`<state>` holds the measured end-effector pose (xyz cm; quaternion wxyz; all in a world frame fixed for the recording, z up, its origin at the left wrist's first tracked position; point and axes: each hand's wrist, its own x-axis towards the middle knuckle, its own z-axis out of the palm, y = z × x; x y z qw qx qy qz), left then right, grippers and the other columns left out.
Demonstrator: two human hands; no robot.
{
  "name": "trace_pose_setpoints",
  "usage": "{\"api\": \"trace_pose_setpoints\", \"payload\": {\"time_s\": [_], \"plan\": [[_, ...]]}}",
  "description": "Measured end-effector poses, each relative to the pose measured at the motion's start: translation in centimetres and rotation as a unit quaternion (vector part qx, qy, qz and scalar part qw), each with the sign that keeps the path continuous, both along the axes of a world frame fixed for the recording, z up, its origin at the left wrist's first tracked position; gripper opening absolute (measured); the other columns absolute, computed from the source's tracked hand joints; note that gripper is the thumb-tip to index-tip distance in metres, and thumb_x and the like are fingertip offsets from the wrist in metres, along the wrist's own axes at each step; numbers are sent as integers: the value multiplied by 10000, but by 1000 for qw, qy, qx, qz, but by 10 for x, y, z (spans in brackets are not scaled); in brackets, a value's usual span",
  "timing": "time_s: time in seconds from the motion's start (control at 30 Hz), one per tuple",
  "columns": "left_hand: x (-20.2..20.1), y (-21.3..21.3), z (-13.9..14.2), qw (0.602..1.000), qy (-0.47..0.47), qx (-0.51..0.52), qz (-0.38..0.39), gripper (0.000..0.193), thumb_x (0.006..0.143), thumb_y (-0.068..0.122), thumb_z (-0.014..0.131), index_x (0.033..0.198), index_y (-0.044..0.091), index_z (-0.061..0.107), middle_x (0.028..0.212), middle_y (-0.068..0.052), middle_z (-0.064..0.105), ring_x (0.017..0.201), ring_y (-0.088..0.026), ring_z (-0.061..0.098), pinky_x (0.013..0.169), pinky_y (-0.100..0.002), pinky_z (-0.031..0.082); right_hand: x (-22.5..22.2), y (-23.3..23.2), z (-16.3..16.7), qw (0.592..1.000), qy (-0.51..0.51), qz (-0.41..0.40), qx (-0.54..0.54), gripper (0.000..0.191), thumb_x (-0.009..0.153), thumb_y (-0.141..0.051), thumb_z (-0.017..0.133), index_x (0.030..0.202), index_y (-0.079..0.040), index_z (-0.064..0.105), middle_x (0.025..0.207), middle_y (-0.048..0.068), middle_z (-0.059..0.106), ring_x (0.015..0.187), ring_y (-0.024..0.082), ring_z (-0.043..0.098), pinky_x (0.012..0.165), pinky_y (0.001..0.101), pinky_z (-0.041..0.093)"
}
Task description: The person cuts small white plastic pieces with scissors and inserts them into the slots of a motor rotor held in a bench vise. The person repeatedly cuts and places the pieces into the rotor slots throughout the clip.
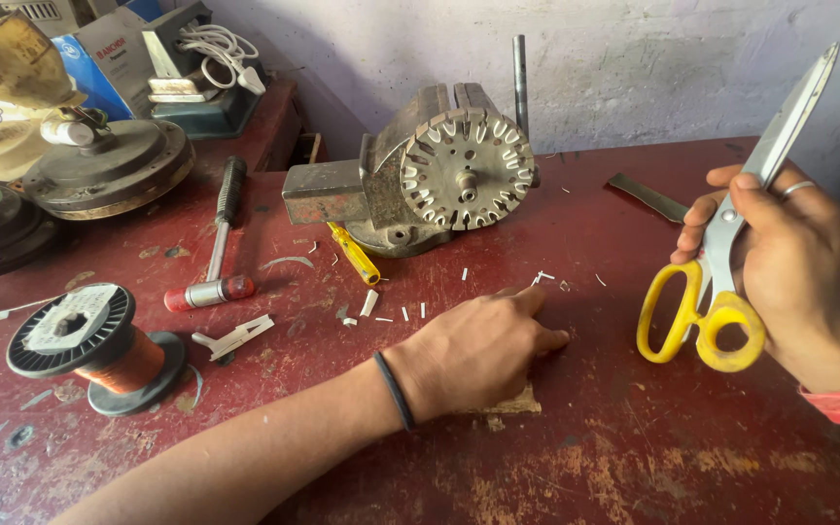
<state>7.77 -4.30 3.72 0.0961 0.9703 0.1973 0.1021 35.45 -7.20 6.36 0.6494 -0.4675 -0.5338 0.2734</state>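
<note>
Right hand [789, 243] is wrapped around the scissors [721, 253], holding them by the blades where they meet the handles, the yellow loops hanging down to the near left of the palm and the shut blades pointing up and far right, well clear of the bench [634, 457]. There's a ring on one finger and a red band at the wrist.

Left hand [478, 350] lies knuckles up on the red benchtop, centre near, fingers curled loosely and pressing down; whether it pins anything I cannot tell, though a scrap of brownish card [515, 402] peeks out from under its near edge. A black band sits on that wrist.

Just beyond the left hand's fingertips, small white slips [542, 277] are scattered over the bench, more of them trailing left. Further back stands the vise [381, 194], with a round slotted metal core [466, 169] clamped in it, white slips poking from its slots. A yellow-handled screwdriver [354, 255] lies touching the vise's base.

Off to the left: a hammer [218, 243] with a red head, and nearer, a black spool of copper wire [89, 345]. Far left, a round motor housing [109, 170]. On the far right, a flat metal strip [648, 196] lies beside the right hand.
</note>
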Motion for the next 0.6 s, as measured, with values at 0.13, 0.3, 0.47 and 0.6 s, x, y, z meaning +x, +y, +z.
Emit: {"api": "trace_pose_setpoints", "payload": {"time_s": [0.13, 0.3, 0.47, 0.6], "plan": [[-3, 7, 2, 999, 12, -33, -21, 493, 846, -10, 665, 1320, 124, 676, 1108, -151, 617, 940, -273, 712, 897, -353, 598, 2, -1, -2, 1000, -6, 11, 9, 181, 1156, -119, 426, 1227, 17, 522, 896, 165, 610, 743, 251, 619, 694, 435, 562], [-4, 17, -1, 999, -18, -44, -22, 413, 786, 0, 710, 1185, 104, 732, 1113, -112, 675, 995, -269, 718, 908, -361, 584, -1, -1, -4, 997, -75, 5, 2, 193, 1084, -52, 490, 1241, 42, 550, 919, 173, 643, 768, 239, 655, 695, 398, 583], [-4, 22, -7, 997, -48, -58, 5, 138, 859, 81, 716, 992, 51, 695, 1055, -132, 656, 946, -301, 705, 853, -406, 580, -11, -6, -10, 992, -118, 24, -26, 253, 1044, -33, 535, 1283, 24, 592, 931, 173, 677, 771, 203, 660, 666, 329, 543], [-6, 24, -10, 997, -61, -54, 20, 150, 887, 151, 720, 943, 28, 655, 1027, -148, 637, 864, -321, 704, 792, -428, 577, -14, -15, -3, 991, -133, -5, 27, 243, 1078, -65, 542, 1303, 23, 573, 959, 159, 678, 782, 178, 668, 685, 308, 555]]}}
